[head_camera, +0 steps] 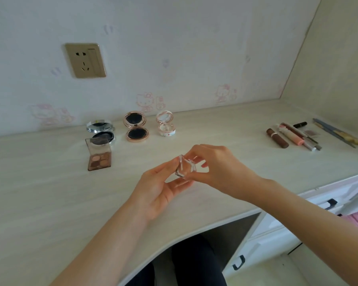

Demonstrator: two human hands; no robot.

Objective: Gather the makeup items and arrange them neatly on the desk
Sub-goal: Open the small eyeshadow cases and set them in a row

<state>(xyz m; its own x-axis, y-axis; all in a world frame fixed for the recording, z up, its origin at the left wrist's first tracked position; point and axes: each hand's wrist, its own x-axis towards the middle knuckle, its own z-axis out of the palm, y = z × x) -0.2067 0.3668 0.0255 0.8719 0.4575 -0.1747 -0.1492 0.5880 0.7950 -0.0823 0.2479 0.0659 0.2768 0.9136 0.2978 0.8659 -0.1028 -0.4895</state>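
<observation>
Clear case (184, 167): small, transparent, hinged, partly open; held above the worktop between both hands, near the front centre, not touching the surface.
Left hand (160, 188): palm up, below and to the left of the clear case; thumb on the case's upper left edge, fingers curled under its base, clamped on it.
Right hand (217, 168): comes in from the right, just above and to the right of the clear case; fingertips pinched on its upper flap.
Worktop (50, 193): pale wood-grain, curved front edge, runs to a corner at the right.
Eyeshadow palette (99, 156): square, four brown and beige pans, clear lid raised; well left of the hands, just in front of the silver compact.
Silver compact (101, 132): round, open, lid upright against the wall side; touching or nearly touching the palette's lid, cannot tell which.
Rose-gold compact (136, 129): round, open, dark inside; just right of the silver compact.
White compact (165, 126): small, round, open, pale pink lid upright; just right of the rose-gold compact, behind the hands.
Brown lipstick tube (277, 138): lying flat, leftmost of a group at the far right of the worktop.
Pink tube (291, 135): lying beside the brown lipstick tube, among further slim sticks too small to tell apart.
Dark lipstick (300, 124): short, lying behind that group.
Brushes or pencils (337, 133): long, thin, lying at the right edge by the side wall.
Wall socket (85, 60): gold-toned plate on the back wall, upper left.
Drawer handles (238, 263): black, on the white unit under the worktop at right.
</observation>
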